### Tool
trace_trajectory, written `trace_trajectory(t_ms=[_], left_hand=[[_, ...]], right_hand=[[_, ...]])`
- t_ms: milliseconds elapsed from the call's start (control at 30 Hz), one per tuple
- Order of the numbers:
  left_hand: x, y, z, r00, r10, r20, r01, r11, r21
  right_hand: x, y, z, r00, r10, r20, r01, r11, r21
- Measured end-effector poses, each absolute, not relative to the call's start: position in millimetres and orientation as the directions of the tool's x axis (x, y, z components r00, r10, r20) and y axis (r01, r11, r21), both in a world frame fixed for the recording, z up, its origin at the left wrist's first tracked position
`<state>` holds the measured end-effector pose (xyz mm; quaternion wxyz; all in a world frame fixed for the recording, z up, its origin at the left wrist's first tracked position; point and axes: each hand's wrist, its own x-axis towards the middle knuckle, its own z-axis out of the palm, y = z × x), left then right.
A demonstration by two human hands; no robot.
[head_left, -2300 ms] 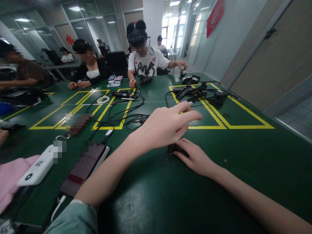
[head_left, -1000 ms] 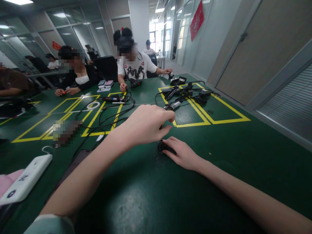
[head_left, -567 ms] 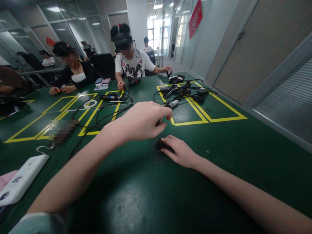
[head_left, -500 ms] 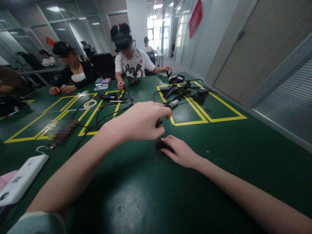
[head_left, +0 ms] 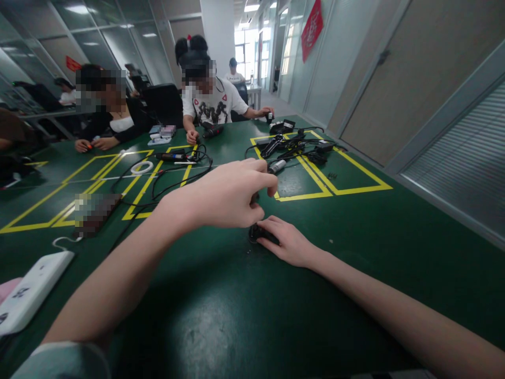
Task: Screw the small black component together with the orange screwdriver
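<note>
My right hand (head_left: 290,242) is closed around a small black part (head_left: 254,233) with a rounded end, held against the green table (head_left: 307,316). Its fingers cover most of the part. Directly above the rounded end, my left hand (head_left: 232,192) is bent at the wrist with thumb and fingers pinched together. Something dark shows between those fingers, too hidden to name. A grey cylindrical piece (head_left: 278,167) shows just past the left knuckles; I cannot tell whether the hand touches it.
Black cables and devices (head_left: 292,147) lie around the yellow tape frames. Small loose pieces (head_left: 332,176) are at right. A corded tool (head_left: 173,156), white ring (head_left: 142,168), dark pouch (head_left: 97,213) and white power strip (head_left: 37,289) lie left. Two people sit across the table.
My left hand has dropped slightly, so its fingertips now hide the short upright post on the black part. My right hand keeps its hold. The whole view has shifted a little.
</note>
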<state>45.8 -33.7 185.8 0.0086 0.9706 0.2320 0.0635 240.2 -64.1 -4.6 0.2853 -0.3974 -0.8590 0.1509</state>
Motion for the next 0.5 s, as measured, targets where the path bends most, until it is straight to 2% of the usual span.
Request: trace_trajectory(t_ms=[133, 333, 500], left_hand=[[48, -34, 186, 0.906, 0.413, 0.099, 0.409, -0.911, 0.055], [59, -35, 179, 0.844, 0.520, 0.127, 0.531, -0.845, -0.069], [57, -36, 185, 0.880, 0.461, 0.115, 0.469, -0.881, -0.054]], right_hand=[[240, -64, -4, -0.517, 0.772, 0.369, 0.601, 0.635, -0.486], [240, -65, -3, -0.516, 0.780, 0.353, 0.604, 0.624, -0.496], [239, -65, -2, -0.514, 0.786, 0.342, 0.609, 0.616, -0.500]])
